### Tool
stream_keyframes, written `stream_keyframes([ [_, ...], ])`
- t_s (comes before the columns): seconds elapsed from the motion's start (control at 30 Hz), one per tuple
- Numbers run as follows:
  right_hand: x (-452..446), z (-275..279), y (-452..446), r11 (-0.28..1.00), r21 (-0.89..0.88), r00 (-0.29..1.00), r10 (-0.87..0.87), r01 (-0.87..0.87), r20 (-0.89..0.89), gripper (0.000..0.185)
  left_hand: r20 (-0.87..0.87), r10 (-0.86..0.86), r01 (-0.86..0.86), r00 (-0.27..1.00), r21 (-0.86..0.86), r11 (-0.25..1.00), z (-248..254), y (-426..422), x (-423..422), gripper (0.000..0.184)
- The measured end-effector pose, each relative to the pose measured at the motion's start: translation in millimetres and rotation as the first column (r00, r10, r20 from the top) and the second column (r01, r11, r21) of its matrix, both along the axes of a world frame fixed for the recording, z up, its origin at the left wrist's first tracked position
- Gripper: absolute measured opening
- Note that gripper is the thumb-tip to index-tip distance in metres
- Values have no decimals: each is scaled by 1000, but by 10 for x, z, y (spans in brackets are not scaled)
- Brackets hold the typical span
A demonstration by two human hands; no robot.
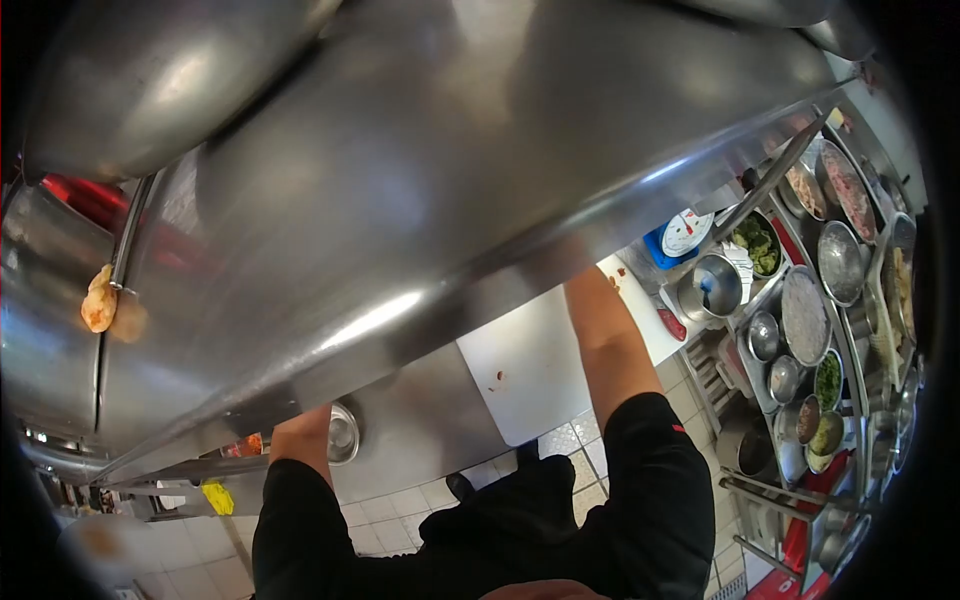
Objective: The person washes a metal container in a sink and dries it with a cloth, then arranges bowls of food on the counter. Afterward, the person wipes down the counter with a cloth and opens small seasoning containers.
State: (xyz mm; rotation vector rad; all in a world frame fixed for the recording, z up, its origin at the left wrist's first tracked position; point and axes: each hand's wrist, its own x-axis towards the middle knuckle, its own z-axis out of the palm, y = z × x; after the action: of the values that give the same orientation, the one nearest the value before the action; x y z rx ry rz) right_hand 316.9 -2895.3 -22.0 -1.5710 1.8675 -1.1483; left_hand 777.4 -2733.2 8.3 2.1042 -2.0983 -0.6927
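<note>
A wide stainless steel shelf (430, 180) fills the upper view and hides both of my hands. My right forearm (608, 345) reaches under its edge, over a white cutting board (520, 370) with a few small brown scraps on it. My left forearm (302, 440) also goes under the shelf, farther left, beside a round metal bowl (343, 434) on the steel counter (415, 425). What either hand touches or holds cannot be seen.
At right, a dial scale (687, 232) stands near a metal pot (710, 286) and a red-handled tool (671, 323). Beyond are several food pans, one with green vegetables (757, 245). A yellow object (218, 497) is at lower left. The floor is tiled.
</note>
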Motion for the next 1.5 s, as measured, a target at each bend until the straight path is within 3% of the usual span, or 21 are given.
stream_keyframes([
  [0.13, 171, -113, -68, 999, 6, 999, -40, 40, -7, 30, -51, 73, -75, 996, -23, 997, -138, -9, 79, 27],
  [0.17, 211, -60, -37, 997, -13, 995, -69, 70, 75, 28, -50, 89, -90, 995, -4, 996, -125, -14, 44, 26],
  [0.27, 135, -403, -346, 997, 60, 999, 43, -42, -11, 24, -42, 126, -124, 991, 42, 991, -135, -1, 36, 24],
  [0.3, 73, -275, -322, 996, 45, 996, 84, -83, -34, 26, -36, 122, -120, 992, 49, 992, -279, -42, 109, 24],
  [0.33, -46, -153, -266, 979, 157, 987, 142, -130, -69, 31, -30, 119, -117, 992, 55, 992, -396, -67, 207, 24],
  [0.4, -222, 98, -170, 949, 135, 924, 309, -285, -225, 37, 66, 64, -70, 996, 96, 993, -51, -27, -8, 30],
  [0.47, -175, 138, -145, 979, 19, 970, 202, -201, -137, 38, 64, 76, -80, 995, 71, 994, -11, 9, -32, 30],
  [0.63, -125, 179, -32, 993, -22, 992, 114, -116, -56, 39, 53, 120, -122, 991, 32, 992, -55, 130, 27, 32],
  [0.9, -87, 504, 207, 993, -82, 996, 83, -80, 38, 39, 52, 182, -180, 982, -45, 983, -106, 333, 56, 34],
  [0.97, -128, 566, 251, 974, -170, 988, 155, -149, 24, 38, 58, 205, -201, 977, -76, 977, -87, 393, 25, 35],
  [1.03, -151, 532, 204, 954, -263, 989, 139, -146, -47, 31, 56, 236, -228, 970, -124, 966, -57, 433, -42, 35],
  [1.13, -258, 316, 178, 967, -90, 928, 199, -238, -316, 23, 56, 317, -298, 947, -218, 929, -136, 575, -71, 36],
  [1.17, -248, 450, 365, 939, -199, 927, 210, -279, -310, 21, 21, 360, -344, 933, -247, 906, -276, 659, -6, 38],
  [1.2, -240, 595, 551, 927, -207, 923, 247, -314, -294, 19, -20, 382, -376, 924, -222, 900, -156, 739, -111, 34],
  [1.23, -230, 748, 743, 913, -214, 917, 285, -349, -279, 18, 12, 213, -185, 977, -451, 873, -116, 855, -152, 28],
  [1.27, -237, 764, 841, 920, -118, 906, 335, -374, -260, 19, -59, 283, -286, 957, -328, 900, 42, 961, -244, 21],
  [1.33, -262, 745, 1097, 870, -191, 863, 378, -455, -333, 20, -156, 267, -305, 951, -328, 894, 431, 1228, -471, 20],
  [1.5, -93, 1114, 2017, 842, -26, 825, 522, -539, -215, 17, -240, 346, -403, 907, -260, 877, 782, 1861, -689, 16],
])
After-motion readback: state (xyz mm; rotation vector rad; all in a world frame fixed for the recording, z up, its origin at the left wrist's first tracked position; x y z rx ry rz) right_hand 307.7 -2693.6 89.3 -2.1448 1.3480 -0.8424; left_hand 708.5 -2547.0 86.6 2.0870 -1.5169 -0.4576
